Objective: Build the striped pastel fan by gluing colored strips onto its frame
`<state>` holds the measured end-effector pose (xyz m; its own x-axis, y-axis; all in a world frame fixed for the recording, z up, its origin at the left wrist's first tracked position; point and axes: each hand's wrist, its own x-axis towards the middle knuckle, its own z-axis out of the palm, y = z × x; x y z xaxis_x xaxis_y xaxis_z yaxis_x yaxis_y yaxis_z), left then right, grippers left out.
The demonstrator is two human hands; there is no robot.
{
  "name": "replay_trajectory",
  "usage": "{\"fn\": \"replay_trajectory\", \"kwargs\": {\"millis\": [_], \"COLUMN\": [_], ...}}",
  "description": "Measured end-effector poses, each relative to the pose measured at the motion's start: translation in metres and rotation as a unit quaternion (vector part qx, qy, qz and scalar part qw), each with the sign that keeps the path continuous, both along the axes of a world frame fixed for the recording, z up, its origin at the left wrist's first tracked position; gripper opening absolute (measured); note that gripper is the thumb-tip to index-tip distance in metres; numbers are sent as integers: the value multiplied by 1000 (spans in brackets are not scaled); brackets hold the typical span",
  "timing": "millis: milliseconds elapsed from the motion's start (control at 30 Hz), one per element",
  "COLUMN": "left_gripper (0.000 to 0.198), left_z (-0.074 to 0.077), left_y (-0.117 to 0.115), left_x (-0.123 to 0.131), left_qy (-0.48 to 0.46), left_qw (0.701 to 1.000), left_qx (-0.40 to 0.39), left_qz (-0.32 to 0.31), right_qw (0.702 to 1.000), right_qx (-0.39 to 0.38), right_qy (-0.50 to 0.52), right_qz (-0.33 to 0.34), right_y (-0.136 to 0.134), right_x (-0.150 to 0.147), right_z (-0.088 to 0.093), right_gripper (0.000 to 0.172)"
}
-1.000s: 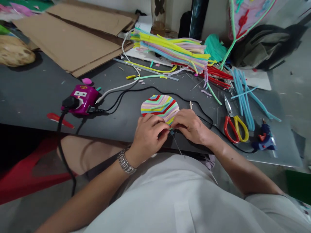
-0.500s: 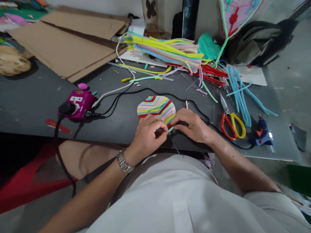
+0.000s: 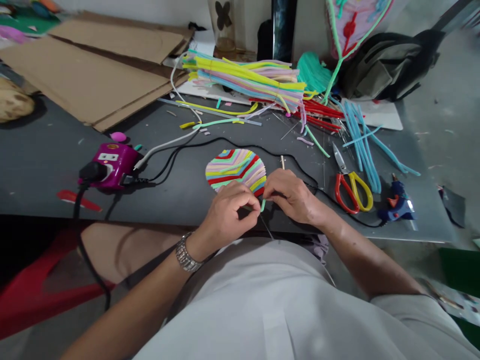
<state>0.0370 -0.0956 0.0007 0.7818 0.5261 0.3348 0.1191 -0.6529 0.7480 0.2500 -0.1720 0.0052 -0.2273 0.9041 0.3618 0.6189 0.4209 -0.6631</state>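
Between my two hands is a short piece of light green pipe cleaner point(image 3: 263, 205). My left hand point(image 3: 234, 212) pinches its lower end with thumb and forefinger. My right hand point(image 3: 290, 196) is closed at its upper end, fingertips pressed together. Just beyond them on the table lies a rounded piece covered in striped pipe cleaners point(image 3: 236, 169), in red, yellow, pink, blue and green zigzags. Its near edge is partly hidden behind my left hand. A thin wire runs down from my left fingertips toward the table edge.
Scissors point(image 3: 350, 182) and a blue glue gun point(image 3: 399, 202) lie to the right on the dark table. A purple power adapter point(image 3: 112, 162) with cables sits left. Behind are a bundle of pipe cleaners point(image 3: 247, 77), loose blue pipe cleaners point(image 3: 363, 145) and cardboard sheets point(image 3: 101, 75).
The green pipe cleaner now stands more upright between my fingertips, and my hands have drawn slightly back from the striped piece, showing more of it. The whole view has shifted a little.
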Motion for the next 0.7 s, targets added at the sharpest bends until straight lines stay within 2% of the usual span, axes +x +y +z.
{"fn": "replay_trajectory", "kwargs": {"millis": [133,233,333,500,700], "left_gripper": [16,14,11,8,14], "left_z": [-1,-1,-2,-10,-18], "left_y": [-2,-2,0,7,12], "left_x": [2,-1,-10,-24,-23], "left_qy": [8,0,-8,13,49], "left_qw": [999,998,999,997,991], "left_qx": [-23,-43,-29,53,85], "left_qz": [-38,-44,-9,57,95], "right_qw": [999,1000,1000,998,986], "right_qx": [15,20,13,4,-4], "right_qy": [-4,-1,-13,-56,-136], "right_qz": [28,19,1,-20,-91], "right_y": [0,-3,-4,0,7], "right_x": [-3,-4,-2,-4,-10], "right_z": [-6,-9,-7,-9,-18], "right_gripper": [20,18,18,21,21]}}
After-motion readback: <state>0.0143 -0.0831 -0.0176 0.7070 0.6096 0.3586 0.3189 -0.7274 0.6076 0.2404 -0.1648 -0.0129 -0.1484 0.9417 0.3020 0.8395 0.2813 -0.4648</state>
